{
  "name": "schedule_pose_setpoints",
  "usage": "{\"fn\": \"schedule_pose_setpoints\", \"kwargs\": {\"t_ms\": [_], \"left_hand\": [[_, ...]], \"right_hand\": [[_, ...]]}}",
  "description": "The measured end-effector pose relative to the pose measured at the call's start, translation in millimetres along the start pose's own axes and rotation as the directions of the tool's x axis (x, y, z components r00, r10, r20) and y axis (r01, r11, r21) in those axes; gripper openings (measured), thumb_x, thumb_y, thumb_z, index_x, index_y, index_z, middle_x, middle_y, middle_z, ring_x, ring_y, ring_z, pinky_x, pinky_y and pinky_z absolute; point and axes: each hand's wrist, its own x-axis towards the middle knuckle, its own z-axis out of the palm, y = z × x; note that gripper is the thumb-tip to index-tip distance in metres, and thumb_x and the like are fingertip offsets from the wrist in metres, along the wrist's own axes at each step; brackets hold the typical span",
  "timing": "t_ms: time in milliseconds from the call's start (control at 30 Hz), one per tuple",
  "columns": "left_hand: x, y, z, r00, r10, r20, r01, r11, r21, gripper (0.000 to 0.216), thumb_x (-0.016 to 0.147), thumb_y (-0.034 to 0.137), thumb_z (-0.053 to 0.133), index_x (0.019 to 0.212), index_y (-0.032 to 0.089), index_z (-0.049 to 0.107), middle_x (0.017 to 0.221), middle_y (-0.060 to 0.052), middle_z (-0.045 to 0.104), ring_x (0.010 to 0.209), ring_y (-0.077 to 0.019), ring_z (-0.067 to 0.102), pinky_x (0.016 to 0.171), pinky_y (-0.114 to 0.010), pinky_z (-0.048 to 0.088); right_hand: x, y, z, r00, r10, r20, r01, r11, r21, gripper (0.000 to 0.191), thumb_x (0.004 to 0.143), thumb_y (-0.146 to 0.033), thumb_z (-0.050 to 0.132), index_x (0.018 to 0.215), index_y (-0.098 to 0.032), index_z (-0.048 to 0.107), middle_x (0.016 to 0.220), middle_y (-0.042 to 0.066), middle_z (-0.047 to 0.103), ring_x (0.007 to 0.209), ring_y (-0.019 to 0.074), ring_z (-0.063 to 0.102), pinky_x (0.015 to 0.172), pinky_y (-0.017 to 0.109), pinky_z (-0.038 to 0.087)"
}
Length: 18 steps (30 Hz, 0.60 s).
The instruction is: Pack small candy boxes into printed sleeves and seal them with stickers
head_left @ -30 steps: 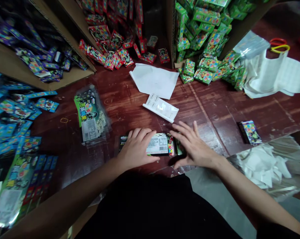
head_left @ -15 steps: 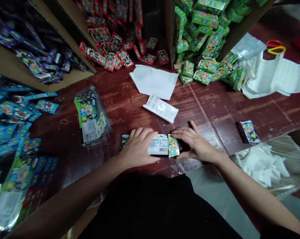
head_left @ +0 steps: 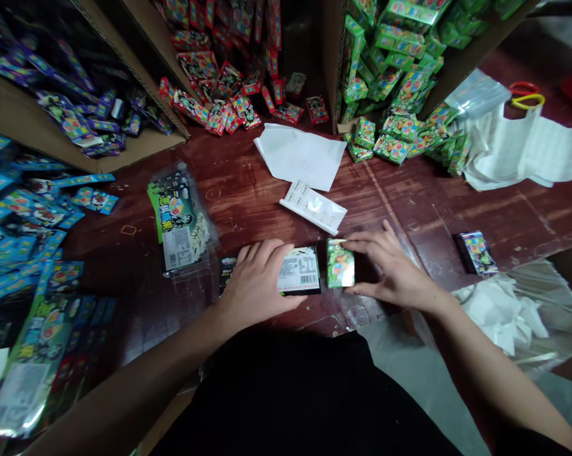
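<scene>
My left hand (head_left: pixel 256 283) lies fingers-down over a flat black packet (head_left: pixel 299 270) with a white barcode label, pressing it to the dark red table (head_left: pixel 247 196). Just right of the packet my right hand (head_left: pixel 390 269) pinches a small green box (head_left: pixel 340 263), holding it upright on its edge. A narrow gap separates the box from the packet. Both forearms reach in from the bottom of the view.
Cardboard bins at the back hold purple (head_left: pixel 76 114), red (head_left: pixel 219 76) and green boxes (head_left: pixel 390 82); blue ones (head_left: pixel 14 215) pile at left. A clear packet (head_left: pixel 181 218), white paper (head_left: pixel 302 155), a label strip (head_left: pixel 314 207), a lone box (head_left: pixel 476 252) and a bag of white scraps (head_left: pixel 508 316) lie around.
My right hand closed on the green box at the packet's right end, lifted it upright and drew it slightly right. My left hand stayed on the packet.
</scene>
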Motion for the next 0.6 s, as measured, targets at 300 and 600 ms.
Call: {"fn": "schedule_pose_setpoints", "kwargs": {"t_ms": [300,600], "left_hand": [[-6,8,3,0.999,0.021,-0.038,-0.023,0.998,-0.054,0.086,0.064,0.054,0.084,0.135,0.021,0.048,0.132,-0.013,0.057,0.117,-0.0354,0.054,0.102,-0.052,0.039],[-13,8,13,0.89,-0.376,-0.258,0.224,0.853,-0.471,0.059,0.096,0.04,0.059,0.147,0.023,0.035,0.129,-0.012,0.057,0.115,-0.0254,0.058,0.1,-0.045,0.049]], "right_hand": [[7,-24,0,0.988,-0.066,0.141,0.055,0.995,0.082,0.076,0.086,-0.051,0.072,0.15,-0.031,0.038,0.147,0.011,0.053,0.135,0.0329,0.051,0.122,0.07,-0.002],[38,-51,53,0.905,0.401,-0.144,-0.208,0.71,0.673,0.05,0.093,-0.042,0.066,0.137,-0.029,0.045,0.125,0.009,0.063,0.101,0.0231,0.069,0.089,0.042,0.061]]}}
